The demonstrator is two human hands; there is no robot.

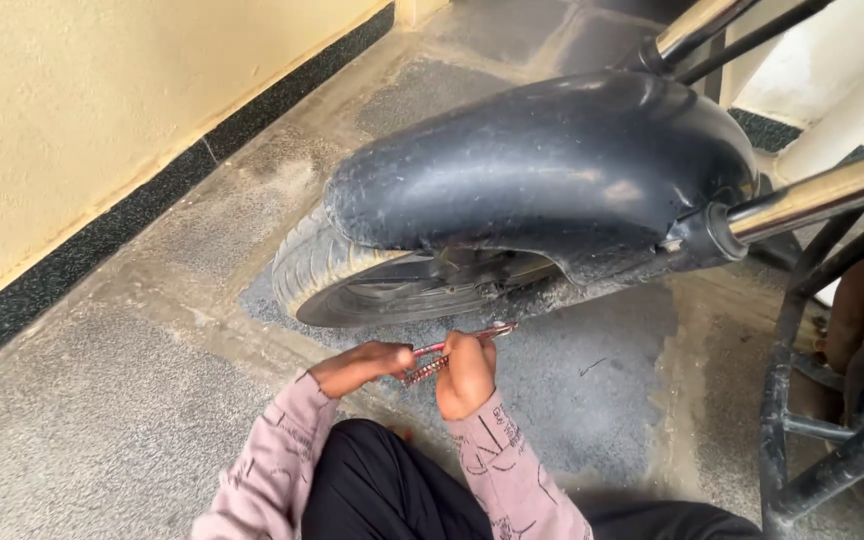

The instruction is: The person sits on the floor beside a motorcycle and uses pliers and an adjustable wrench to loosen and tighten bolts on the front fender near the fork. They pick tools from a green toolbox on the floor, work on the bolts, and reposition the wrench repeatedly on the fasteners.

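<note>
Both hands meet low in front of the person's knees, just under the front wheel of a motorcycle. The right hand (467, 375) is curled into a fist around a pair of slim metal pliers with reddish handles (452, 352), whose nose points up and away from the knuckles toward the wheel, so the tool is aimed at the work rather than resting. The left hand (360, 366) comes in from the side with its fingers drawn together, their tips pinching the handle end of the pliers, which seems to steady the tool while the fist carries the grip. Just beyond the hands stands the worn black rubber tyre (317, 265), half covered by a dusty black plastic mudguard (542, 165). Up and to the right of the fist, a shiny chrome fork tube (822, 195) runs to the mudguard. Under everything lies a rough grey concrete floor (102, 420).
</note>
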